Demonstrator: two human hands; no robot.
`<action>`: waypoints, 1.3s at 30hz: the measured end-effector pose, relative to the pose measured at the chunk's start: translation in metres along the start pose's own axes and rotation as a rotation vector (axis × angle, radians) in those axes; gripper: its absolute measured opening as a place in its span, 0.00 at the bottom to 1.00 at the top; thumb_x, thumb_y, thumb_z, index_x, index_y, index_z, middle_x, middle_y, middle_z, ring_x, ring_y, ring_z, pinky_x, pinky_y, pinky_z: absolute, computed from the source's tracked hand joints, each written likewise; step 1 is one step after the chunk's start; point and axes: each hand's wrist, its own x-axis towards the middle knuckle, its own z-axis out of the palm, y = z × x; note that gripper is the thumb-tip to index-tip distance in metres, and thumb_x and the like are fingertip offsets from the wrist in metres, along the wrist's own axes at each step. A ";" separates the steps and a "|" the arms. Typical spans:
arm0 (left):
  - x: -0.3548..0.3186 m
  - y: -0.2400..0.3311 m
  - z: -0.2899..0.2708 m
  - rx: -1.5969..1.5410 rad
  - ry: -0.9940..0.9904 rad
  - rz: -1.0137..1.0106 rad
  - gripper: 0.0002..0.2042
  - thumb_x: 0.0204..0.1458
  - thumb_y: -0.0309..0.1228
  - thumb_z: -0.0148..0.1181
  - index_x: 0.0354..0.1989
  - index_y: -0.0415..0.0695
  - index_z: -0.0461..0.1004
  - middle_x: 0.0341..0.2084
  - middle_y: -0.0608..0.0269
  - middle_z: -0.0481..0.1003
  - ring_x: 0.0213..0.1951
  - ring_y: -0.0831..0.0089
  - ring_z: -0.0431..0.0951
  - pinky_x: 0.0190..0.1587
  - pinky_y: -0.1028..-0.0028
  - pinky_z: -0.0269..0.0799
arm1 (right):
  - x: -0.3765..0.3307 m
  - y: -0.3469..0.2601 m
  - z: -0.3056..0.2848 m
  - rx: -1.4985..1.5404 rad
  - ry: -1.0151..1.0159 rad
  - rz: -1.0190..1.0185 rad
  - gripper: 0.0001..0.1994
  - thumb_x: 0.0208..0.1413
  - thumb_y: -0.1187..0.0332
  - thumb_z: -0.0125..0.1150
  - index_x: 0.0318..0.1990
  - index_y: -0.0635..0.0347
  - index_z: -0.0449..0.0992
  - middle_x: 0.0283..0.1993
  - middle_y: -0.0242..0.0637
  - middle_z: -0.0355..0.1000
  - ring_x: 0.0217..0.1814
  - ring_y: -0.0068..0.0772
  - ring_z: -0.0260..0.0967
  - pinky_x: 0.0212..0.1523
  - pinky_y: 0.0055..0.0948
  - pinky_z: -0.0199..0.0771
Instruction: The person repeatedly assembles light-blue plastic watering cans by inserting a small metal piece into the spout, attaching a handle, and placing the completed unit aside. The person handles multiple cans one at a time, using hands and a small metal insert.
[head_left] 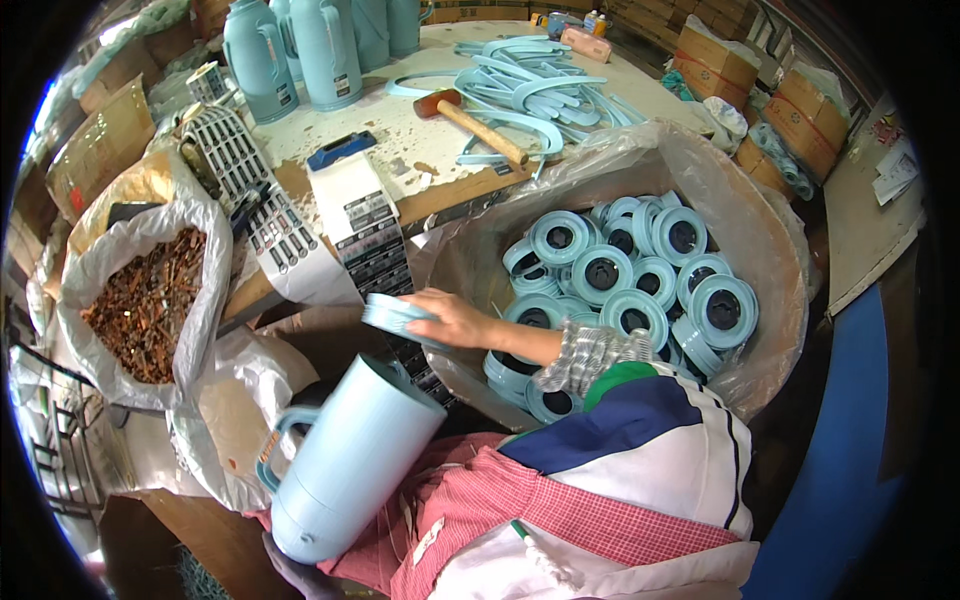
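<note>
My right hand [450, 318], coming in from the right in a grey checked sleeve, grips a light blue round flask part [393, 316] by its edge. Just below it, a light blue flask body [355, 460] leans over my lap, its open rim tilted up to the right and its handle [275, 450] on the left side. The held part is apart from that rim. My left hand does not show.
To the right, a plastic-lined box [775, 260] holds many similar round parts [603, 274]. On the table [400, 140] are a mallet [480, 130], blue strips [540, 85], label sheets [365, 205] and standing flasks [325, 60]. A bag of brown screws [150, 310] stands left.
</note>
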 end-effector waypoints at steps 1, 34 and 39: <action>-0.011 0.013 0.003 -0.176 -0.038 -0.043 0.26 0.63 0.46 0.38 0.66 0.46 0.56 0.61 0.60 0.62 0.58 0.63 0.67 0.55 0.63 0.67 | 0.015 -0.030 0.017 0.052 -0.017 -0.042 0.26 0.55 0.55 0.56 0.54 0.68 0.69 0.43 0.48 0.71 0.46 0.46 0.66 0.51 0.39 0.64; -0.095 0.274 0.088 1.363 -0.360 1.131 0.15 0.57 0.31 0.46 0.44 0.32 0.71 0.41 0.47 0.74 0.46 0.58 0.73 0.50 0.64 0.68 | 0.078 -0.062 0.165 0.960 -0.159 0.305 0.15 0.64 0.58 0.47 0.48 0.61 0.68 0.41 0.34 0.69 0.43 0.25 0.65 0.47 0.28 0.67; -0.078 0.308 0.114 1.419 -0.477 1.181 0.12 0.56 0.26 0.47 0.42 0.29 0.72 0.39 0.45 0.74 0.45 0.57 0.73 0.50 0.63 0.69 | 0.035 -0.030 0.162 0.408 -1.139 0.554 0.12 0.55 0.62 0.57 0.41 0.58 0.77 0.39 0.35 0.73 0.39 0.29 0.69 0.44 0.32 0.72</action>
